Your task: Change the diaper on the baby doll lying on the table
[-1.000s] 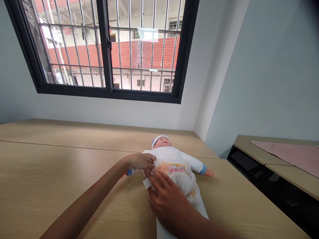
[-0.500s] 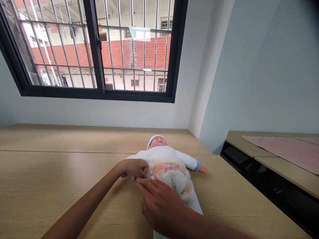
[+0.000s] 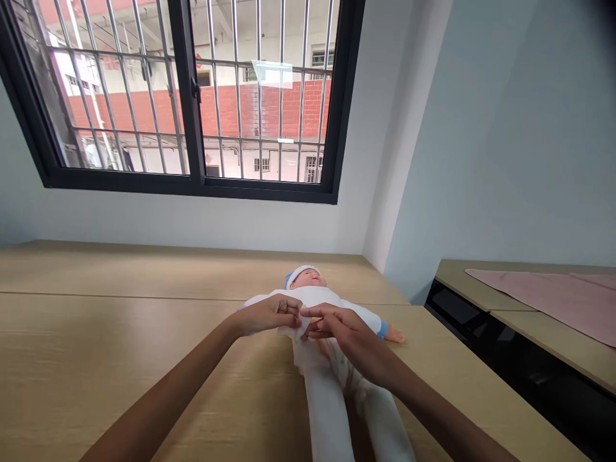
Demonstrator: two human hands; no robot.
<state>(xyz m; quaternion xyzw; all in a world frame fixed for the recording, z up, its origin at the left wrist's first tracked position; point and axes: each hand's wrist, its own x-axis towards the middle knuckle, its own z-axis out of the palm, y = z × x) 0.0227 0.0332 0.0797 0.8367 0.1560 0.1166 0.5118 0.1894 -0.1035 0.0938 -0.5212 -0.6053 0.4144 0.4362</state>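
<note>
A baby doll [image 3: 315, 294] lies on its back on the table, head toward the window, in a white top with blue cuffs and a white and blue cap. Around its hips is a white diaper [image 3: 299, 350], mostly hidden by my hands and the doll's legs. My left hand [image 3: 270, 314] is at the doll's waist, its thumb and fingers closed on the diaper's edge. Facing it, my right hand [image 3: 344, 327] reaches over the doll's belly, fingers stretched and apart, fingertips close to those of my left hand. White-covered legs [image 3: 330, 404] extend toward me.
The wooden table [image 3: 120, 359] runs up to the wall under a barred window [image 3: 192, 183]. To the right, past a dark glossy panel [image 3: 510, 346], a pink cloth [image 3: 553, 295] lies on another wooden surface.
Both hands have moved up from the doll's side to its waist. My right hand's fingers have spread over the belly. The doll's legs now show more, and the diaper's printed front is covered.
</note>
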